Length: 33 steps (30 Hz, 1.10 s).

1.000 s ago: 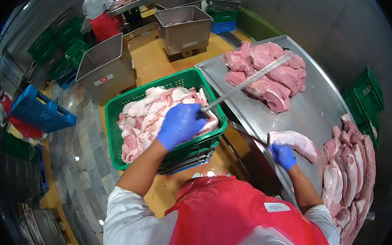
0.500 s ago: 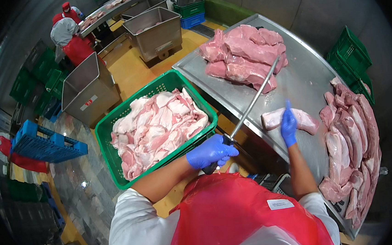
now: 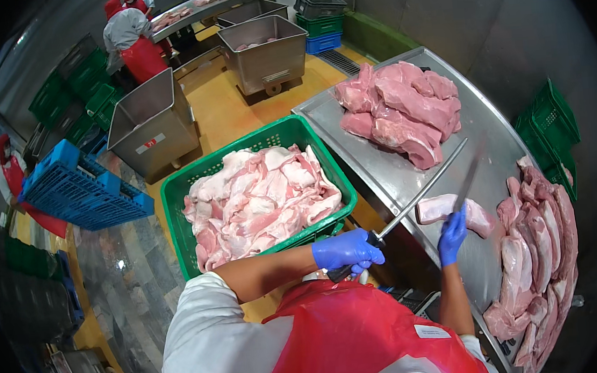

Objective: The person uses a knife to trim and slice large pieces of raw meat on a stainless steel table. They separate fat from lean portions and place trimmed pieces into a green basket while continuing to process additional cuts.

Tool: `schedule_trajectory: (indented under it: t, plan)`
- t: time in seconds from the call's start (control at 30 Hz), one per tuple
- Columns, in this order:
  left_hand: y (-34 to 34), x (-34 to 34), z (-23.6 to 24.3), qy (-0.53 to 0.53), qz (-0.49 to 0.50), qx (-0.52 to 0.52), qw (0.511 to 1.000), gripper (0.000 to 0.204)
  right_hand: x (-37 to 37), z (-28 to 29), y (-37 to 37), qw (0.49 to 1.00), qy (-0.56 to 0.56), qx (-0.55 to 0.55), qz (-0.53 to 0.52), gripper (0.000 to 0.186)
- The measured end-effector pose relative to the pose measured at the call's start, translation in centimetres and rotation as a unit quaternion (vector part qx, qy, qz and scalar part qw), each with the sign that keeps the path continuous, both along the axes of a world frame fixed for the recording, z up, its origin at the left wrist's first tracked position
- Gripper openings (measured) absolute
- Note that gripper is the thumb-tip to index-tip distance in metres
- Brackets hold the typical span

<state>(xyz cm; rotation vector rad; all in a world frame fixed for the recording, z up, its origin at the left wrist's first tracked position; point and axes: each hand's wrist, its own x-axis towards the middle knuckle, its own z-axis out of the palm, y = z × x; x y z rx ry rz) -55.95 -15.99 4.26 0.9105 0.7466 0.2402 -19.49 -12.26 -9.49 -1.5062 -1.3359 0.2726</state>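
My left hand (image 3: pixel 349 250), in a blue glove, is closed around the black handle of a sharpening steel (image 3: pixel 423 189). The metal rod slants up and to the right over the table's near edge. My right hand (image 3: pixel 451 237), gloved too, grips a knife (image 3: pixel 470 173) with its blade pointing up, smeared by motion. A gap shows between the blade and the rod. Behind the right hand, a short length of pale, fat-covered meat (image 3: pixel 478 220) lies on the steel table (image 3: pixel 396 179).
Large pink cuts (image 3: pixel 405 111) are heaped at the table's far end, long strips (image 3: pixel 541 237) along its right side. A green crate (image 3: pixel 179 227) of fatty trimmings stands left. Beyond are metal bins (image 3: pixel 267 56), a blue pallet (image 3: pixel 85 189) and co-workers (image 3: pixel 133 42) in red aprons.
The whole view has shifted, so most things sit further right. The knife blade, barely visible before, now shows upright beside the steel. Both hands keep their grips.
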Motion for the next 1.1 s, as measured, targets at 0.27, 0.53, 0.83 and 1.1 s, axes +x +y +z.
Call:
schedule_trajectory:
  t: [0.27,0.53,0.83,1.1]
  plan:
    - [2.3,-0.4,-0.1,0.069,-0.007,0.069,0.995,0.021,2.6,-2.8,2.8,0.999,-0.006,-0.011,-0.038,0.04]
    - [5.5,-3.5,1.3,0.363,0.088,0.646,0.666,0.013,-2.4,0.3,-2.5,0.984,0.152,0.076,-0.055,0.027]
    - [6.2,-0.5,5.7,0.354,0.087,0.686,0.63,0.018,-3.2,18.1,3.8,0.948,0.217,0.228,-0.051,0.031]
    - [7.5,-0.3,7.0,0.362,0.143,0.687,0.613,0.016,4.9,-4.1,-2.9,0.923,-0.294,-0.098,0.226,0.013]
